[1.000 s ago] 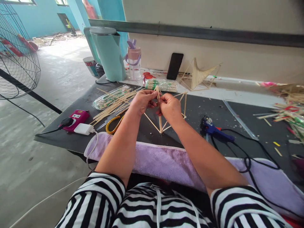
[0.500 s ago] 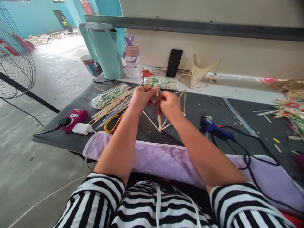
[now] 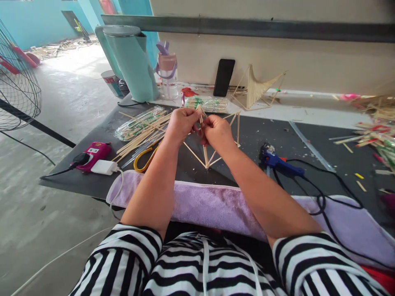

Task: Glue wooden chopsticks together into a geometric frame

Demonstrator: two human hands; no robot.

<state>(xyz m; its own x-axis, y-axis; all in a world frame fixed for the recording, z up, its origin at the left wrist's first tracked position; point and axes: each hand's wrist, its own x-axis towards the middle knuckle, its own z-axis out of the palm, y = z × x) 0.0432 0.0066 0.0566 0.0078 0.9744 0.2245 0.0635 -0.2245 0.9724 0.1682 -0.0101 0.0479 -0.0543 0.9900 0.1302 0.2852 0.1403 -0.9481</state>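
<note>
A frame of thin wooden sticks (image 3: 205,157) stands on the dark tabletop, its lower corner toward me and one peak rising between my hands. Near that peak, my left hand (image 3: 184,123) pinches the sticks between thumb and fingers. My right hand (image 3: 217,130) is closed on the upright sticks just below and to the right. Fingers cover part of the frame, so which stick each one grips is partly hidden. A blue hot glue gun (image 3: 279,163) lies to the right of the frame, and yellow-handled scissors (image 3: 142,160) rest by my left forearm.
Loose sticks (image 3: 138,139) and packed sticks (image 3: 206,104) lie behind and left. A kettle (image 3: 131,61), a bottle (image 3: 168,76), a phone (image 3: 224,78) and a finished-looking stick model (image 3: 257,90) stand at the back. A pink power strip (image 3: 95,154) and lilac towel (image 3: 210,207) edge the table.
The whole view has shifted slightly, with things sitting a little higher and further left in the picture. Both hands keep their hold on the stick frame, with little other movement.
</note>
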